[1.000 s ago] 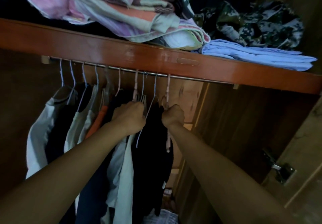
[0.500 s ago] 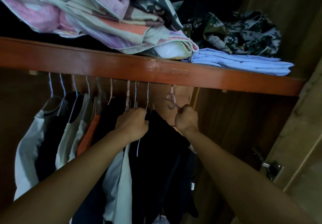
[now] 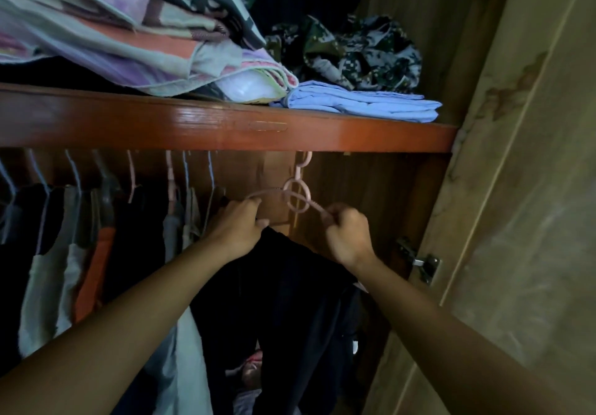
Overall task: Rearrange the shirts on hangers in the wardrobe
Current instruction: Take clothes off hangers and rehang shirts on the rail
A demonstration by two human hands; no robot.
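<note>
My left hand point(image 3: 240, 232) and right hand point(image 3: 350, 239) grip the pink hanger point(image 3: 296, 198) at twelve o'clock, black shirt point(image 3: 290, 285) draped below; an uneven tug could slide it off.

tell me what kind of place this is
Most likely the inside of a home wardrobe. Shirts hang in a row under a wooden shelf piled with folded bedding, and both hands, left hand and right hand, grip a pink hanger carrying a dark garment.
</note>
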